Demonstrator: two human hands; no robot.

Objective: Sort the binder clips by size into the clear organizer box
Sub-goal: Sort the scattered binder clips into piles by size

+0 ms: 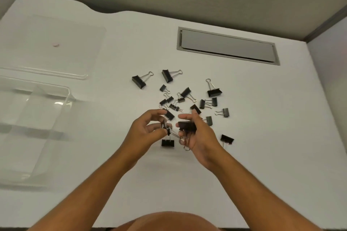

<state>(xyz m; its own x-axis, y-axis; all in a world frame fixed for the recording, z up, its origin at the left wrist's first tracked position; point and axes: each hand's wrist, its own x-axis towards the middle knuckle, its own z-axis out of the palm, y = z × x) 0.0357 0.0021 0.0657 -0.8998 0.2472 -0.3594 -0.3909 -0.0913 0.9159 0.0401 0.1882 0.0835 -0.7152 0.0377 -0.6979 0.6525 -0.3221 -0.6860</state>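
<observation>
Several black binder clips lie scattered on the white desk, large ones (139, 80) at the back and small ones (174, 107) in the middle. My left hand (145, 129) pinches a small binder clip (168, 130) between thumb and fingers. My right hand (197, 133) holds a large black binder clip (186, 126) in its curled fingers, the wire handles hanging below. Both hands hover close together just above the desk. Another clip (167, 142) lies under them. The clear organizer box (35, 118) stands at the left, apart from both hands; I see no clips in it.
The box's clear lid (54, 47) lies flat behind it at the back left. A grey cable hatch (228, 46) is set into the desk at the back right. Partition walls close off the back and right sides.
</observation>
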